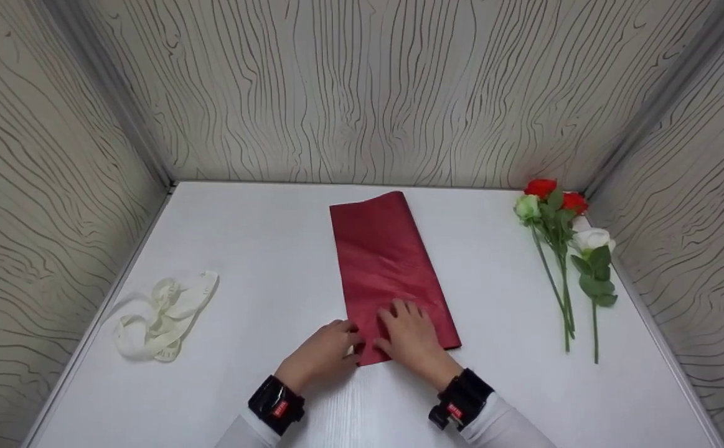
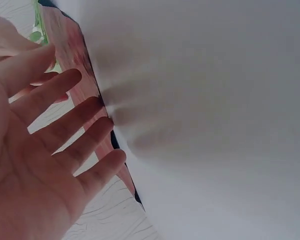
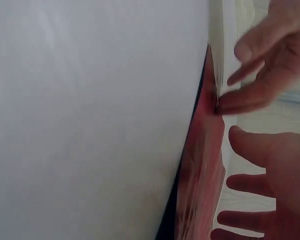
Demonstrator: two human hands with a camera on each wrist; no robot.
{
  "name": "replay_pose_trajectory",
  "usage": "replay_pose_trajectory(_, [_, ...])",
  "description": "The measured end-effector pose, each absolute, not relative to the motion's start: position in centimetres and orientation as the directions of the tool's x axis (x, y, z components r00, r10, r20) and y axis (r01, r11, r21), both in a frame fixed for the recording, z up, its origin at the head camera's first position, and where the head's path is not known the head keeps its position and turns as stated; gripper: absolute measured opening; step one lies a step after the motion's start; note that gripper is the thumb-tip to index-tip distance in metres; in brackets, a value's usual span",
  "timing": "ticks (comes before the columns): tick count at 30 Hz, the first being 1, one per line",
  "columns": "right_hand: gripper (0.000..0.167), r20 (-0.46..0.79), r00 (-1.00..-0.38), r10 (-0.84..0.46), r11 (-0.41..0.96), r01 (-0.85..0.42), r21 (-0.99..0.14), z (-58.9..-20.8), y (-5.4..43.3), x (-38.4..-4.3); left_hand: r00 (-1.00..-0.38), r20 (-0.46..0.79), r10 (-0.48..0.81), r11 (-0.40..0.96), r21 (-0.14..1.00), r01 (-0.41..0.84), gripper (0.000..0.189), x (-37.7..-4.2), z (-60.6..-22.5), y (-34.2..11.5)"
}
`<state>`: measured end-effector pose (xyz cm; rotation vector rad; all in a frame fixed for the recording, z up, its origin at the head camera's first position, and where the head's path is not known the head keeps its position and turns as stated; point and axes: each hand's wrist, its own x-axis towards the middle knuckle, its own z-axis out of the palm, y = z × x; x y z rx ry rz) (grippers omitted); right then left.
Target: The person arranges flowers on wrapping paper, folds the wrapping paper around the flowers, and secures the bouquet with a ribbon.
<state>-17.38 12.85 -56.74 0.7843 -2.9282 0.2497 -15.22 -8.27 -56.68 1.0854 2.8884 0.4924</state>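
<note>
A folded sheet of dark red wrapping paper [image 1: 377,249] lies lengthwise on the white table, its near end toward me. My left hand [image 1: 324,353] is at its lower left edge, fingertips right at the border. In the left wrist view that hand [image 2: 45,140] has its fingers extended toward the dark rim of the paper [image 2: 76,55]. Over the lower part of the sheet lies my right hand [image 1: 413,336], fingers spread on the surface. The right wrist view shows the right hand [image 3: 290,182] with straight, parted fingers, beside the red paper [image 3: 200,160].
A loosely heaped cream ribbon [image 1: 165,320] lies at the left of the table. On the right are long-stemmed flowers: red roses [image 1: 540,188], a pale green rose [image 1: 527,207] and a white rose [image 1: 594,239]. Wood-grain patterned walls [image 1: 362,93] enclose the table's back and sides.
</note>
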Motion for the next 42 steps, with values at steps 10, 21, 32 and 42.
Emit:
replay_pose_trajectory(10, [0.068,0.123,-0.876,-0.466,0.874,-0.478,-0.088,-58.6,10.5,-16.8,-0.807,0.125,0.577,0.753,0.301,0.585,0.019,-15.7,-56.9,-10.0])
replay_pose_trajectory(21, [0.058,0.108,-0.88,-0.463,0.871,-0.474,-0.128,-58.7,10.9,-17.2,-0.838,0.065,0.541,0.761,0.386,0.521,0.028,-15.4,-57.2,-10.4])
replay_pose_trajectory(32, [0.045,0.069,-0.893,-0.446,0.859,-0.448,-0.249,-57.8,11.5,-17.7,-0.833,0.07,0.548,0.768,0.353,0.535,0.031,-15.7,-57.4,-10.4])
replay_pose_trajectory(42, [0.037,0.063,-0.915,-0.398,0.846,-0.392,-0.36,-57.6,12.0,-18.2,-0.842,0.073,0.535,0.785,0.325,0.527,0.035,-15.7,-57.5,-10.2])
